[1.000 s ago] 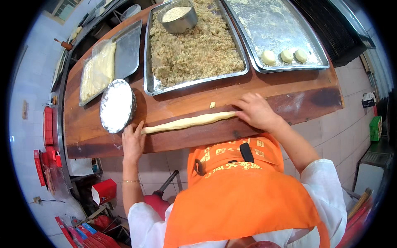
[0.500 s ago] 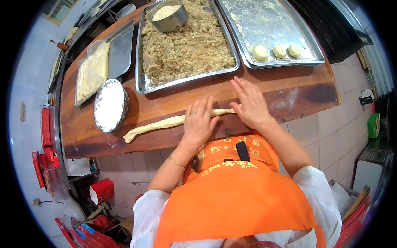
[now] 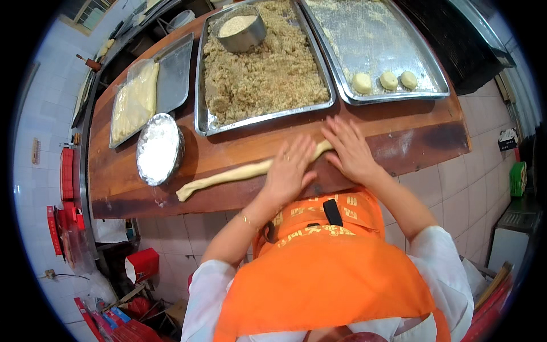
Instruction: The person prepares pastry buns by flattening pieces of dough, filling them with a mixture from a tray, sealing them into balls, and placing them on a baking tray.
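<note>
A long pale rope of dough [image 3: 228, 174] lies across the near part of the wooden table, its thicker, blunt end at the left. My left hand [image 3: 289, 169] rests flat over the rope right of its middle, fingers stretched forward. At the rope's right end lies my right hand [image 3: 350, 150], palm down with fingers extended, partly covering the dough. Neither hand grips it. Left of the rope stands a round metal bowl of white flour [image 3: 158, 149]. Beyond my hands is a metal tray of crumbly brown filling [image 3: 268, 74].
In the filling sits a round metal container [image 3: 244, 35] of pale grains. A right-hand tray [image 3: 393, 54] bears three small dough balls [image 3: 388, 80]. At left, a plastic-covered dough slab [image 3: 137, 101] lies on a dark tray [image 3: 174, 74]. The wooden table [image 3: 421, 139] has its near edge by my apron.
Both hands have shifted slightly forward over the dough rope, and its right end now angles up more. The whole view has moved a little, so the trays and bowl appear lower and further right.
</note>
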### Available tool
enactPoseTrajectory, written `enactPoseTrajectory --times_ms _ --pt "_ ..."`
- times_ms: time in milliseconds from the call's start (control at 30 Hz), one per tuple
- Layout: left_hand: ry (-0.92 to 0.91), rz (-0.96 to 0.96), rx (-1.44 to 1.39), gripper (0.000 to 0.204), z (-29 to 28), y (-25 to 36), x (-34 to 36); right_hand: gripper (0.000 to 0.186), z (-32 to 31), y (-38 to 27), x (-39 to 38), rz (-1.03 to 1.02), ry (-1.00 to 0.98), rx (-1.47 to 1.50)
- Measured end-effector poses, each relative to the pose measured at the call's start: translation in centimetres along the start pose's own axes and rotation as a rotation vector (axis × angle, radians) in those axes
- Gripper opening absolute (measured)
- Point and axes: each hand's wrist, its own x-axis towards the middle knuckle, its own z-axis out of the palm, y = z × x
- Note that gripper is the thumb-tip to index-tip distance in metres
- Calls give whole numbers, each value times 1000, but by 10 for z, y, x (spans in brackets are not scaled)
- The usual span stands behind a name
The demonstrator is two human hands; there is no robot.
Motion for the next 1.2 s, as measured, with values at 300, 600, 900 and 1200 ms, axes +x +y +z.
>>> enactPoseTrajectory --times_ms 300,600,900,1200 --pt "153 -83 -304 46 13 22 33 36 -24 14 -11 201 -104 463" --pt "-5 -194 -671 21 2 37 46 32 -37 13 -9 652 -269 1035" --pt "58 -104 -364 14 13 45 44 27 -38 2 -4 555 -253 836" --pt "37 24 8 14 37 60 34 18 -38 8 -26 747 -367 1240"
